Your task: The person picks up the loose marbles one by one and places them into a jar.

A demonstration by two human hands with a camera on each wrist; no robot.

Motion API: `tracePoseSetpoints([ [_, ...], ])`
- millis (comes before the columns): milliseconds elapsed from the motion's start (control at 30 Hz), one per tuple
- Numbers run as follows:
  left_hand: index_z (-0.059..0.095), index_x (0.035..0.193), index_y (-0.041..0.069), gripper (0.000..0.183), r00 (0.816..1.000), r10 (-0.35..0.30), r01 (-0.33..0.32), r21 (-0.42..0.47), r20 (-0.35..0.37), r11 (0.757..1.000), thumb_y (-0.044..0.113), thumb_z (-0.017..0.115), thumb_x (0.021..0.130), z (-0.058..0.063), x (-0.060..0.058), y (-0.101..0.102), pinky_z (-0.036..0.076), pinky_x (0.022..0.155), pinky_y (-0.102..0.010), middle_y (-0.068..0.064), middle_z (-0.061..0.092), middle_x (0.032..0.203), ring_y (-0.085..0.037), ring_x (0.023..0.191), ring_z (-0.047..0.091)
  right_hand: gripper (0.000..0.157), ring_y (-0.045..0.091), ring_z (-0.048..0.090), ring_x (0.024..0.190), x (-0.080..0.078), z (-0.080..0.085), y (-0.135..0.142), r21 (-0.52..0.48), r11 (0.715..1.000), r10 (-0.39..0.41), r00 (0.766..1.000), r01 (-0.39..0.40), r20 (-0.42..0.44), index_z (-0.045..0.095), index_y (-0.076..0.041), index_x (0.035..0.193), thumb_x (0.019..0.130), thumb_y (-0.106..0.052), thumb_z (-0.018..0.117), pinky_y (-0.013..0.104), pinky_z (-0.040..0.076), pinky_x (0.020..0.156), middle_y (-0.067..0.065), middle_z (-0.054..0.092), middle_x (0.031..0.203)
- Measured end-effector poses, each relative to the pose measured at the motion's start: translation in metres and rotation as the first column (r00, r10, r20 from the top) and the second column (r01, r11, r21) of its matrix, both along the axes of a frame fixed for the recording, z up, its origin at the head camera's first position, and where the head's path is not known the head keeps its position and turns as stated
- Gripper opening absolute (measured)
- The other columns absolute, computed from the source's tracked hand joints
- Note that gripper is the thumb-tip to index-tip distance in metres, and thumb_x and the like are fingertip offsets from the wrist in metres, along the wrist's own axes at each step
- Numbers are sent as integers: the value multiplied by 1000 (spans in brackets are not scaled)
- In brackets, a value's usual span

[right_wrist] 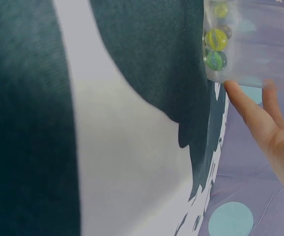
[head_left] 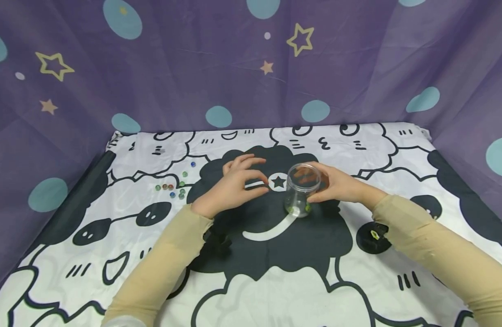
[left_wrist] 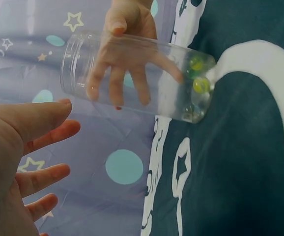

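A clear plastic jar (head_left: 297, 195) stands upright and uncapped on the dark patch of the cloth. Several marbles (right_wrist: 216, 39), yellow, green and clear, lie at its bottom. My right hand (head_left: 337, 184) is around the jar's right side, its fingers stretched and spread behind the wall and seen through it in the left wrist view, the thumb near the front. Whether it bears on the jar is hard to tell. To the jar's left, my left hand (head_left: 237, 184) hovers apart from it, holding nothing, fingers loosely bent and thumb extended towards the jar.
Several loose marbles (head_left: 182, 184), green, blue and reddish, lie scattered on the cloth left of my left hand. A white cloth (head_left: 275, 299) with black cartoon sheep covers the table. Behind it hangs a purple curtain (head_left: 234, 68) with stars and blue dots.
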State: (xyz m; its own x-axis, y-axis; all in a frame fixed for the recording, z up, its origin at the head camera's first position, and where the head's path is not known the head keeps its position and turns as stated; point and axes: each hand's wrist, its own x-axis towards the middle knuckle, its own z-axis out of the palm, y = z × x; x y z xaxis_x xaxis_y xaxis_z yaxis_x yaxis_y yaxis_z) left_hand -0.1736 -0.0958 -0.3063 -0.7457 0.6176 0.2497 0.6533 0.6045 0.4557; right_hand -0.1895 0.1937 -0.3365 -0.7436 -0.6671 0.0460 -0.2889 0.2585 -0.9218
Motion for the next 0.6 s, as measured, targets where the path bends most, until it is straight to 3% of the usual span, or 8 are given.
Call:
tracePoseSetpoints([
  [600,72,94,14,11,996,87,-87,-25,22,996,20,71,86,-11,9,-48,9,104,-64,-14,46,141,-36,139,22,75,38,47,126,-1,0,-1,13,1000,5,1000,-5,-2,36,-9,142,78,-4,75,34,53,84,17,46,138],
])
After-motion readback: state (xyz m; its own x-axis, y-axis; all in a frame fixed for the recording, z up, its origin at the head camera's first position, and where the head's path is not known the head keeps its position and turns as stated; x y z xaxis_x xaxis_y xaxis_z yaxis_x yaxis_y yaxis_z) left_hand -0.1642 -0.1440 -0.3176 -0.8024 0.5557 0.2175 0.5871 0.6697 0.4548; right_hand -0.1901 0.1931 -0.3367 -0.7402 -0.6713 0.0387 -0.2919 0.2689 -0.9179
